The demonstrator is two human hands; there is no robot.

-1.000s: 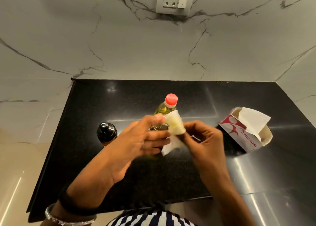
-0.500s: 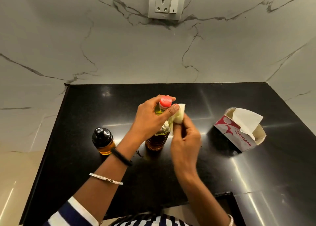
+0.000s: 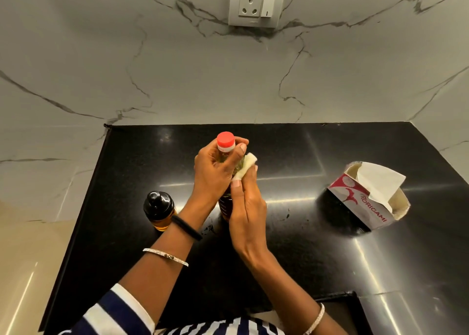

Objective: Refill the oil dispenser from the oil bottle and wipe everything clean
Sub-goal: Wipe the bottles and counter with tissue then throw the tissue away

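Observation:
The oil bottle [image 3: 225,143], clear with a red cap and yellow oil, stands upright on the black counter [image 3: 291,253]. My left hand [image 3: 215,174] is wrapped around its neck just under the cap. My right hand [image 3: 247,212] presses a folded white tissue [image 3: 247,163] against the right side of the bottle's shoulder. The oil dispenser [image 3: 158,209], a small glass bottle with a black top and amber oil, stands to the left of the bottle, apart from both hands.
An open red-and-white tissue box [image 3: 368,197] with a sheet sticking out lies on the counter at the right. A marble wall with a socket [image 3: 257,3] rises behind. Small dark specks dot the counter near the bottle's base.
My left hand went from holding the tissue in front of the bottle to gripping the bottle's neck. My right hand brought the tissue against the bottle's side.

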